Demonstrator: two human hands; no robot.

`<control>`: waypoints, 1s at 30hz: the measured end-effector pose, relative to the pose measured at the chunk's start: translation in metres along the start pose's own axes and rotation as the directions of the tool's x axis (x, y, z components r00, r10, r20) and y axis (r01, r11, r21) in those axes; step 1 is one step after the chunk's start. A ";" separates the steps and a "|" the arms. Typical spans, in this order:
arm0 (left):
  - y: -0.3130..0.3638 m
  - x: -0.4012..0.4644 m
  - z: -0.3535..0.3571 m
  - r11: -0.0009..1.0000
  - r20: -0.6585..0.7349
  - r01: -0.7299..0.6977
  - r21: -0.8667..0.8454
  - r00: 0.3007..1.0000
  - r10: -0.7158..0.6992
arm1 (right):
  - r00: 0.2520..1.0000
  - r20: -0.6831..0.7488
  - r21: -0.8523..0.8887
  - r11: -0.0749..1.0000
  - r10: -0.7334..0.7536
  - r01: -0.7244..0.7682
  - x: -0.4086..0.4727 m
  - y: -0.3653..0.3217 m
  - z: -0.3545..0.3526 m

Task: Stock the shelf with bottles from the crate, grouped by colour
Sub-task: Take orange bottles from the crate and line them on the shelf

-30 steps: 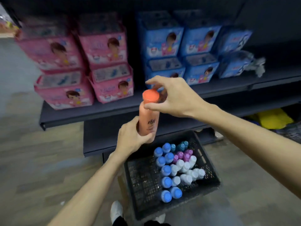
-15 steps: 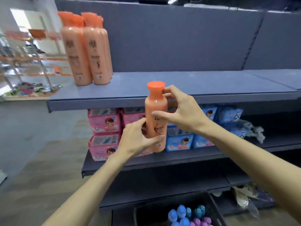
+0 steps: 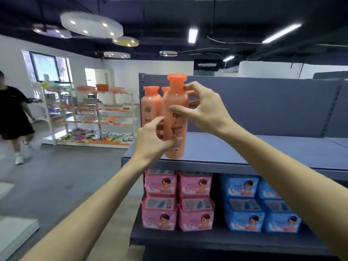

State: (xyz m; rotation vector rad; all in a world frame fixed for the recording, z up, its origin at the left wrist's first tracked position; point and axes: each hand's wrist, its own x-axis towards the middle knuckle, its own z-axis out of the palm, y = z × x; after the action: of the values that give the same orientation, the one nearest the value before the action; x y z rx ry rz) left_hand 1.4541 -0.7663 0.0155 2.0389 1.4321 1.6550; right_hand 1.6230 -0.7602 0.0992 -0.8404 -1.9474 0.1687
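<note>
At frame centre, the orange bottle [image 3: 175, 117] stands upright at the front edge of the top shelf [image 3: 263, 147], its dark label script unreadable; left hand [image 3: 153, 142] fingers wrap its base, right hand [image 3: 204, 112] fingers pinch its shoulder. Two matching orange bottles [image 3: 151, 108] stand just behind. Below sit four pink packs [image 3: 178, 200] and four blue packs [image 3: 259, 202].

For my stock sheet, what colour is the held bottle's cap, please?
Orange, on the bottle cap; head view.

Both arms reach forward, left hand [image 3: 150, 140] and right hand [image 3: 205, 112] curled in grips.
</note>
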 end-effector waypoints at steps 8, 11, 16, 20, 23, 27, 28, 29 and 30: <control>-0.037 0.018 -0.023 0.993 0.015 0.031 0.118 0.999 -0.033 | 0.999 -0.042 -0.059 0.998 0.016 -0.019 0.024 0.008 0.061; -0.055 0.027 -0.026 0.990 0.015 0.070 0.120 0.997 -0.073 | 0.998 -0.051 -0.122 0.992 0.025 -0.031 0.033 0.015 0.085; -0.087 0.036 -0.029 0.986 0.015 0.090 0.139 0.996 -0.093 | 0.998 -0.059 -0.162 0.986 0.029 -0.039 0.048 0.019 0.114; -0.103 0.046 -0.034 0.984 0.037 0.078 0.157 0.996 -0.085 | 0.997 -0.053 -0.170 0.984 0.047 -0.055 0.059 0.024 0.128; -0.112 0.051 -0.036 0.985 0.049 0.054 0.165 0.997 -0.063 | 0.997 -0.068 -0.178 0.983 0.043 -0.055 0.063 0.028 0.135; -0.120 0.056 -0.036 0.988 0.054 0.039 0.152 0.997 -0.047 | 0.995 -0.093 -0.182 0.982 0.037 -0.054 0.067 0.031 0.142; -0.122 0.059 -0.036 0.988 0.057 0.039 0.148 0.997 -0.048 | 0.994 -0.099 -0.188 0.981 0.036 -0.054 0.068 0.031 0.144; -0.124 0.060 -0.036 0.989 0.062 0.039 0.143 0.997 -0.048 | 0.994 -0.104 -0.194 0.979 0.037 -0.057 0.070 0.032 0.145; -0.127 0.062 -0.036 0.990 0.068 0.042 0.135 0.996 -0.052 | 0.993 -0.108 -0.199 0.978 0.039 -0.060 0.071 0.032 0.147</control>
State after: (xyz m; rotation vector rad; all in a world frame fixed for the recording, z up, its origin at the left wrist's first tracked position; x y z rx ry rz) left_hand 1.3490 -0.6683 -0.0082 2.0924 1.5927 1.4902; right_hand 1.4971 -0.6588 0.0607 -1.0110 -1.8681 -0.0440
